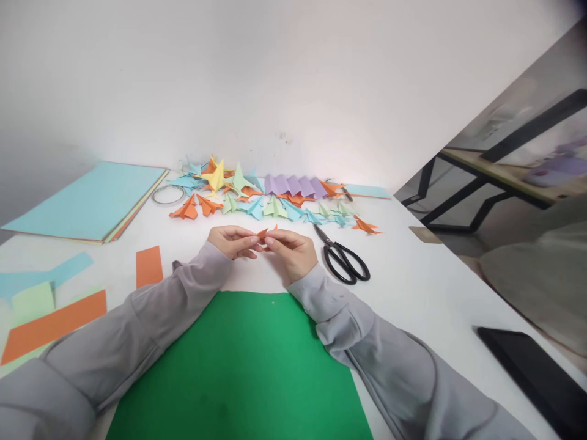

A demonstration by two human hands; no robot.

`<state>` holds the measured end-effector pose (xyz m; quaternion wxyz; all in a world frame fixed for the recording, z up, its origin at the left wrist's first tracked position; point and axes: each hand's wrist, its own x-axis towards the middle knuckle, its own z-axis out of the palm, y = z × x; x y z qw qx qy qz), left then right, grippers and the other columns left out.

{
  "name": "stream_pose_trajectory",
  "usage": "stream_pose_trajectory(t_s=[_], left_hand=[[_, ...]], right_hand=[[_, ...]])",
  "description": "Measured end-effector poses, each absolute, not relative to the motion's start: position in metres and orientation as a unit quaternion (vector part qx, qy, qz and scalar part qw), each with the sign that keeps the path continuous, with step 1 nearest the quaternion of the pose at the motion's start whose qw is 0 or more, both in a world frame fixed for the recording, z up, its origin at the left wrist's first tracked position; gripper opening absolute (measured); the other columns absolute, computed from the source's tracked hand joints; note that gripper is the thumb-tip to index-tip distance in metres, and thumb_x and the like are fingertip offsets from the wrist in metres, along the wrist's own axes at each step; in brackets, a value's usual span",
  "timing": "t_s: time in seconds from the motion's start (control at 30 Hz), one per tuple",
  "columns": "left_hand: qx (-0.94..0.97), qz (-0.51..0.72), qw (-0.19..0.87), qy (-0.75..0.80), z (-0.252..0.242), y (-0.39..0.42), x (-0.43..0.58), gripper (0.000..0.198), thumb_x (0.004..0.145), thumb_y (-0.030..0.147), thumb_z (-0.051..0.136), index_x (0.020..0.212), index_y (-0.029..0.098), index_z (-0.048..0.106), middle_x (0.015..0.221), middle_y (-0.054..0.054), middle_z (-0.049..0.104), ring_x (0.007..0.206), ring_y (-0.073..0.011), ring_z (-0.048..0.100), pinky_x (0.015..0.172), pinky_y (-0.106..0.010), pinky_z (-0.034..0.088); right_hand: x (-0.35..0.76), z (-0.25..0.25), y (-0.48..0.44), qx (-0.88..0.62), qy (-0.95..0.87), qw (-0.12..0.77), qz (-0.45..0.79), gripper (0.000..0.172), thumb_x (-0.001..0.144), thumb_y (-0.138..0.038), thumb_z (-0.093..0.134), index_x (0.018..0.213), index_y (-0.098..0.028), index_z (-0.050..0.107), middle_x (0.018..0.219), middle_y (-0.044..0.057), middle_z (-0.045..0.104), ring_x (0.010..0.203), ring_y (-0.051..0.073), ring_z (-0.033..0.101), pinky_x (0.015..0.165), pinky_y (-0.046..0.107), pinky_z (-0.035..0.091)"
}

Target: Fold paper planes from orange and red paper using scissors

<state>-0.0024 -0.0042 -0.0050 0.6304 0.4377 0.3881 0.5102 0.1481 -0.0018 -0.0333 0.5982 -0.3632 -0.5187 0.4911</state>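
Observation:
Between my two hands is a small folded piece of orange paper (262, 233), mostly covered by the fingers. My left hand (233, 241) pinches it from the left with thumb and forefinger. From the right, my right hand (293, 249) grips it the same way, and an orange tip sticks up above the fingers. Just beyond the hands lie several folded paper figures in orange, green, blue and yellow, among them a pale green one (275, 208). Black-handled scissors (345, 260) rest to the right of my right hand. Below the hands lies a green sheet (243, 366).
At the left lies a stack of large coloured sheets (92, 198), with a roll of tape (168, 194) beside it. Orange strips (149, 266) and other paper pieces are nearer me. A purple pleated paper (293, 186) stands by the wall. A black tablet-like device (536, 373) sits at the right edge.

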Motion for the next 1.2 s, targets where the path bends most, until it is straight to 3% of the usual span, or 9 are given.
stream_pose_trajectory(t_s=[0.3, 0.43, 0.63, 0.8, 1.2], left_hand=[[0.399, 0.505, 0.663, 0.382, -0.007, -0.003, -0.002, 0.034, 0.044, 0.028, 0.086, 0.064, 0.009, 0.066, 0.059, -0.006, 0.07, 0.056, -0.0146, 0.067, 0.051, -0.021, 0.054], [0.436, 0.507, 0.635, 0.388, -0.008, -0.004, -0.002, 0.034, 0.047, 0.031, 0.085, 0.066, 0.01, 0.067, 0.056, -0.005, 0.069, 0.048, -0.0136, 0.064, 0.048, -0.023, 0.054], [0.496, 0.545, 0.562, 0.375, -0.012, -0.006, 0.002, 0.028, 0.051, 0.031, 0.083, 0.065, 0.012, 0.067, 0.058, -0.006, 0.069, 0.058, -0.0189, 0.068, 0.05, -0.027, 0.055], [0.504, 0.572, 0.533, 0.367, -0.013, -0.009, 0.005, 0.024, 0.054, 0.028, 0.081, 0.064, 0.013, 0.067, 0.057, -0.004, 0.068, 0.057, -0.0179, 0.067, 0.049, -0.027, 0.056], [0.493, 0.578, 0.528, 0.38, -0.009, -0.014, 0.008, 0.03, 0.053, 0.031, 0.082, 0.061, 0.012, 0.06, 0.054, -0.003, 0.066, 0.054, -0.0181, 0.067, 0.046, -0.026, 0.055]], right_hand=[[0.147, -0.033, -0.002, -0.365, -0.509, 0.593, 0.506, 0.025, 0.059, -0.042, 0.078, 0.073, -0.021, 0.072, 0.068, 0.001, 0.071, 0.064, 0.015, 0.065, 0.063, 0.031, 0.053], [0.146, -0.034, -0.001, -0.365, -0.513, 0.605, 0.487, 0.025, 0.053, -0.037, 0.082, 0.067, -0.02, 0.07, 0.069, 0.001, 0.071, 0.063, 0.015, 0.064, 0.066, 0.033, 0.054], [0.146, -0.032, -0.002, -0.35, -0.554, 0.618, 0.435, 0.017, 0.057, -0.033, 0.08, 0.064, -0.022, 0.069, 0.069, 0.001, 0.07, 0.067, 0.016, 0.064, 0.065, 0.033, 0.054], [0.147, -0.032, -0.003, -0.344, -0.577, 0.63, 0.389, 0.013, 0.063, -0.031, 0.077, 0.063, -0.022, 0.068, 0.071, 0.002, 0.069, 0.069, 0.016, 0.064, 0.066, 0.033, 0.053], [0.143, -0.03, -0.008, -0.359, -0.562, 0.643, 0.375, 0.009, 0.066, -0.026, 0.073, 0.065, -0.021, 0.066, 0.065, -0.001, 0.064, 0.063, 0.013, 0.06, 0.061, 0.028, 0.05]])
